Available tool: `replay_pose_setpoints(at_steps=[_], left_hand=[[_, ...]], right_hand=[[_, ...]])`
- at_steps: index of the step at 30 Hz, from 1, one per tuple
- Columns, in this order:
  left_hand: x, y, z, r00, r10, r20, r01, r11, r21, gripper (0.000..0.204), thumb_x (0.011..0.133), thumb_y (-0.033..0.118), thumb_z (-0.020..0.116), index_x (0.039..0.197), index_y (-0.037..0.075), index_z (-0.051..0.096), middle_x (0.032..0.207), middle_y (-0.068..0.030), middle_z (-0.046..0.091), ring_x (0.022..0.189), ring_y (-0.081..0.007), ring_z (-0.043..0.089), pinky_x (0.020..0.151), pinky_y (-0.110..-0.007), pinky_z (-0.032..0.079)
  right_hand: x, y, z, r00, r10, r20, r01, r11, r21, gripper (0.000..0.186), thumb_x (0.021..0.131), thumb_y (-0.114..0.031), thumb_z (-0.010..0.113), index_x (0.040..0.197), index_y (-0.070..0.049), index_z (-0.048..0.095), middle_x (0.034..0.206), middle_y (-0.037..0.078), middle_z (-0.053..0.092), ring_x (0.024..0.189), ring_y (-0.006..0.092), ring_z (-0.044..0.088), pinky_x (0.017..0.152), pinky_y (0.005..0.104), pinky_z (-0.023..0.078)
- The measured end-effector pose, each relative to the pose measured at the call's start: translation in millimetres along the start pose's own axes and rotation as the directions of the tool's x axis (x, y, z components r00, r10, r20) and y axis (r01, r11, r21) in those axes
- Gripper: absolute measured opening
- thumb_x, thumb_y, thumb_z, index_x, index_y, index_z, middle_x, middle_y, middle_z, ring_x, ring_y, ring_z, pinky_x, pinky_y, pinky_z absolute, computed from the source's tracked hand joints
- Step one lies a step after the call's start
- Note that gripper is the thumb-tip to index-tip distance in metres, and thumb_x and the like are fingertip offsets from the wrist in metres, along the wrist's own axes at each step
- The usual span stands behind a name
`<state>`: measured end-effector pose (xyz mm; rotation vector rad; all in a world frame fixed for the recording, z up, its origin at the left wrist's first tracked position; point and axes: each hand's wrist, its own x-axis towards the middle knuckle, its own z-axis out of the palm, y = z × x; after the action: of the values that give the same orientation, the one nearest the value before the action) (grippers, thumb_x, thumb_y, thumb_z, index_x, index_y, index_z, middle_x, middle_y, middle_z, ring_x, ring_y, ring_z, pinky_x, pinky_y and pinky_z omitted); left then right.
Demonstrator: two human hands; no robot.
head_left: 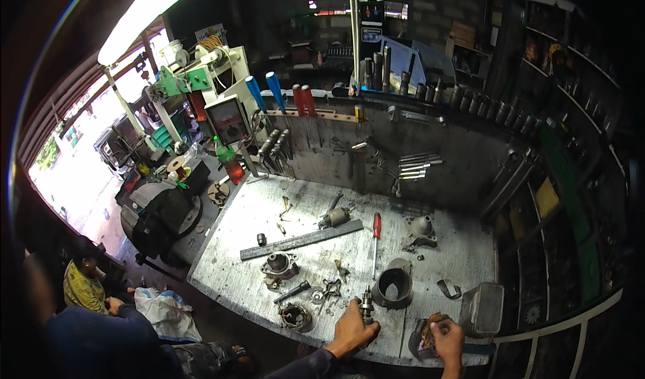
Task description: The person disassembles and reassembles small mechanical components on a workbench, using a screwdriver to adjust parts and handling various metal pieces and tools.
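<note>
My left hand (354,330) is at the front of the white worktable with thumb and forefinger closed around a metal shaft with a gear-like end (367,304), which stands upright. To its right, my right hand (449,340) pinches a brownish, rag-like piece (434,323) above a dark, low container (418,337). Just behind the shaft is an open dark metal cylinder (395,289). Left of my left hand lie a round coil housing (294,317), a dark bolt-like rod (291,292), a small bracket with arms (327,290) and a cone-topped metal housing (278,265).
A red-handled screwdriver (376,228), a long flat metal bar (302,239), a small cylindrical motor part (334,218) and another cone-shaped housing (421,227) lie farther back. A clear plastic tub (483,310) borders the right side. Another person in yellow (83,285) sits at lower left.
</note>
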<state>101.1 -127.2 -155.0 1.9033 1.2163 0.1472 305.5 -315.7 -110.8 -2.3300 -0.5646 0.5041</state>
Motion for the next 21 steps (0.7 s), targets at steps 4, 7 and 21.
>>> replay_pose_setpoints(at_steps=[4, 7, 21], left_hand=[[3.1, -2.4, 1.9, 0.999, 0.036, 0.004, -0.036, 0.999, 0.04, 0.088, 0.085, 0.045, 0.079, 0.146, -0.004, 0.038, 0.122, -0.0332, 0.065, 0.108, -0.0508, 0.068, 0.091, -0.056, 0.055], [2.1, -4.2, -4.0, 0.998, 0.05, 0.029, -0.052, 0.996, 0.073, 0.089, 0.089, 0.049, 0.075, 0.151, -0.003, 0.039, 0.128, -0.0326, 0.065, 0.11, -0.0502, 0.069, 0.093, -0.055, 0.056], [-10.6, -51.4, -55.8, 0.903, 0.429, 0.0, -0.424, 0.893, -0.153, 0.076, 0.097, 0.037, 0.072, 0.159, 0.007, 0.038, 0.124, -0.0332, 0.067, 0.112, -0.0504, 0.066, 0.095, -0.056, 0.054]], right_hand=[[14.1, -47.7, 6.9, 0.992, -0.125, 0.03, 0.126, 0.991, -0.032, 0.027, 0.088, -0.023, 0.082, 0.097, 0.001, 0.074, 0.082, 0.019, 0.074, 0.078, 0.0352, 0.074, 0.072, 0.0417, 0.056], [39.2, -121.5, 15.4, 0.876, -0.477, -0.067, 0.479, 0.878, 0.002, 0.024, 0.089, -0.022, 0.081, 0.094, 0.0, 0.073, 0.084, 0.018, 0.074, 0.079, 0.0374, 0.074, 0.072, 0.0434, 0.056], [208.9, -505.5, 68.2, 0.153, -0.965, -0.214, 0.575, 0.263, -0.775, 0.02, 0.081, -0.024, 0.08, 0.094, -0.01, 0.073, 0.101, 0.006, 0.06, 0.102, 0.0258, 0.06, 0.087, 0.0429, 0.048]])
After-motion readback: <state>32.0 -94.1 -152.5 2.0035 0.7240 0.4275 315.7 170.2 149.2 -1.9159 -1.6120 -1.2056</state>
